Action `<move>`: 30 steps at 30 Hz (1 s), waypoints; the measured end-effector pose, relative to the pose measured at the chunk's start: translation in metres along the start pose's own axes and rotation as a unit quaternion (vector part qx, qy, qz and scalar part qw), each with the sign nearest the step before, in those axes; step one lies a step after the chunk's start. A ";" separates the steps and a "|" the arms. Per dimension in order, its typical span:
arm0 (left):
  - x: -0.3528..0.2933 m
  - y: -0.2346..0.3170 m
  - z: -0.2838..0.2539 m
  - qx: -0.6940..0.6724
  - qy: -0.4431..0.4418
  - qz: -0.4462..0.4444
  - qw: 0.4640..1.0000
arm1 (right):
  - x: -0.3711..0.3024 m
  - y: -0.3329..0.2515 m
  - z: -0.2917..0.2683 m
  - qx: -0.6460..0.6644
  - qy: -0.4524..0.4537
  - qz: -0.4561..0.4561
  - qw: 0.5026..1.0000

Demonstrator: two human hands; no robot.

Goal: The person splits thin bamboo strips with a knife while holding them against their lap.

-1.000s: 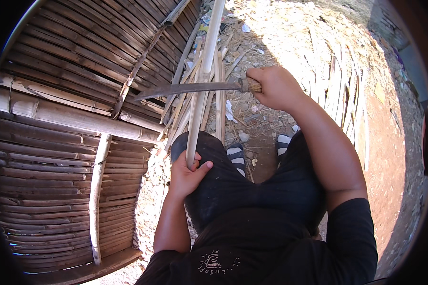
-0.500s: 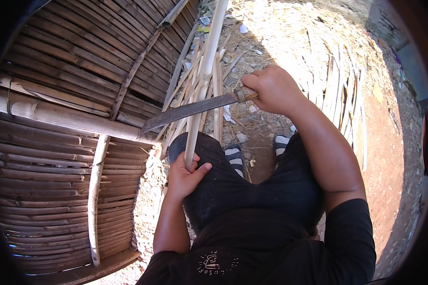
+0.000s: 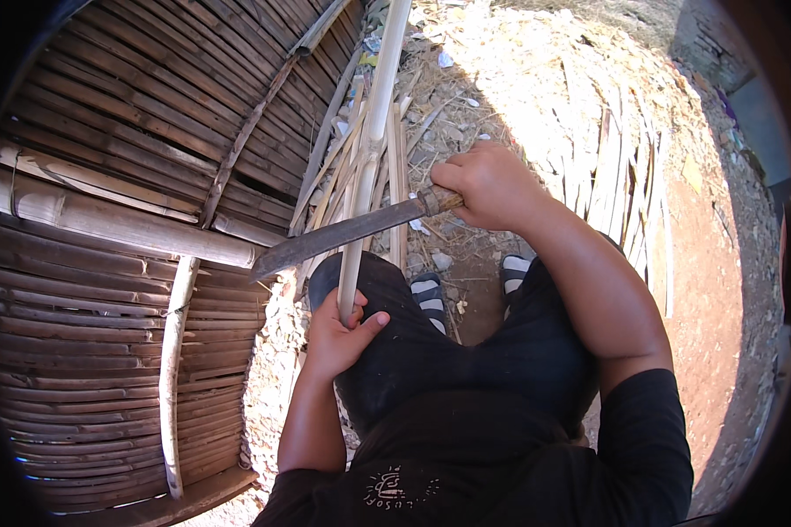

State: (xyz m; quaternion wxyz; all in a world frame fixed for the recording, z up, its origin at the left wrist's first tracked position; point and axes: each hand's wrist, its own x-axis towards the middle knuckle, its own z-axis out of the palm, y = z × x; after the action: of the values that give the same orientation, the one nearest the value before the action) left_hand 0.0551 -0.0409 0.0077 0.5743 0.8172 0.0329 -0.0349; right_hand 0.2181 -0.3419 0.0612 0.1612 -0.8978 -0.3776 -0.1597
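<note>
My left hand [image 3: 344, 329] is closed around the lower end of a long, pale split bamboo strip [image 3: 378, 114], just above my left knee. The strip runs away from me, past the top of the picture. In my right hand [image 3: 492, 180] is a machete [image 3: 343, 233], gripped by its wooden handle. Its dark, broad blade points left and lies across the strip, a little beyond my left hand. Whether the edge bites into the bamboo I cannot tell.
On the left stands a bamboo slat wall [image 3: 123, 114] with a thick horizontal bamboo pole [image 3: 123, 224]. Several cut strips [image 3: 400, 193] lie on the ground beyond my knees. More long strips [image 3: 620, 176] are spread at the right. Litter and stones dot the ground.
The machete and my right hand have come a little nearer to me and to the left along the strip. My left hand keeps its hold, slightly lower.
</note>
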 end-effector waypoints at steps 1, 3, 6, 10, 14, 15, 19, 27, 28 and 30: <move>0.001 -0.003 -0.001 0.001 -0.002 0.004 1.000 | 0.002 -0.003 0.001 -0.012 -0.007 -0.027 1.000; 0.004 -0.008 -0.002 0.004 -0.009 0.009 1.000 | 0.002 0.003 0.006 0.005 0.000 -0.011 1.000; 0.007 -0.006 -0.004 0.020 -0.015 -0.007 1.000 | 0.001 0.021 0.010 0.036 0.041 0.060 0.997; 0.008 -0.006 -0.006 -0.007 -0.017 -0.021 1.000 | -0.002 0.028 0.001 0.045 0.052 0.144 0.987; 0.009 -0.007 -0.003 -0.012 -0.016 -0.016 1.000 | -0.004 0.022 0.010 0.031 0.067 0.073 0.995; 0.009 -0.007 -0.002 -0.017 -0.016 -0.011 1.000 | -0.004 0.017 0.011 0.023 0.055 0.048 0.997; 0.007 -0.004 -0.001 0.009 -0.018 -0.021 1.000 | 0.002 -0.002 0.014 -0.027 0.026 -0.037 0.999; 0.010 -0.010 -0.002 0.023 -0.010 -0.007 1.000 | -0.002 0.026 0.005 0.036 0.084 0.161 0.983; 0.010 -0.008 -0.002 0.026 -0.016 -0.014 0.999 | -0.003 0.028 0.002 0.029 0.076 0.174 0.981; 0.009 -0.001 -0.001 0.033 -0.027 -0.027 0.999 | -0.006 0.031 0.001 0.021 0.067 0.157 0.985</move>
State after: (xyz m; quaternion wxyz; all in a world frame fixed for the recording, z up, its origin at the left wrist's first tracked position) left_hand 0.0637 -0.0393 0.0058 0.5464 0.8334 0.0384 -0.0738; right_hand 0.2369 -0.3656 0.0529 0.2281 -0.9295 -0.2238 -0.1839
